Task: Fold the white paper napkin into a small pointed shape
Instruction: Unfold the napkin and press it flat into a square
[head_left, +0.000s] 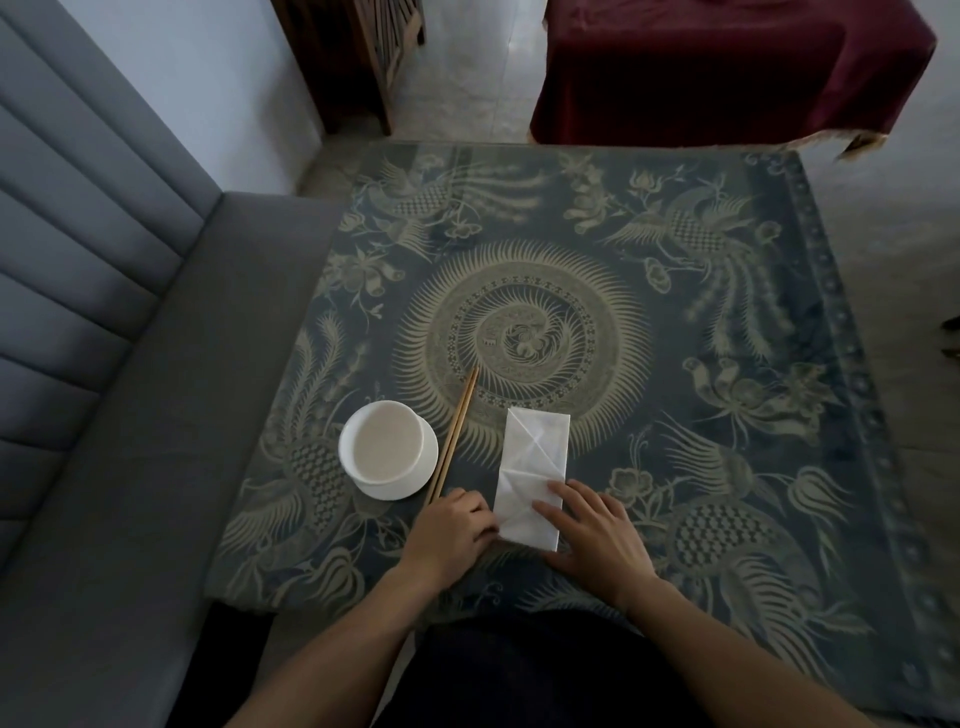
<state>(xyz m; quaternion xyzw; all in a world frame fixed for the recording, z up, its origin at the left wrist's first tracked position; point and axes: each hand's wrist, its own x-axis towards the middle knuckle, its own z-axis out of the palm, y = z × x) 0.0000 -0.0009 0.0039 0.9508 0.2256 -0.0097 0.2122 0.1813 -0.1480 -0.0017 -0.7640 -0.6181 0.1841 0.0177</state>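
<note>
patterned tablecloth (675, 322) fills my view. my left hand (452, 535) pinches the napkin (532, 478) edge; my right hand (592, 535) presses flat beside it.

Both forearms bare, reaching forward from near edge, converging toward centre. Left hand (451, 530) knuckles up, fingers curled, fingertips at near left edge of white paper napkin (532, 467); whether pinching it, cannot tell. Right hand (589, 535) palm down, fingers extended and slightly spread, pressing flat on napkin's near right part. Wrists well apart.
</note>
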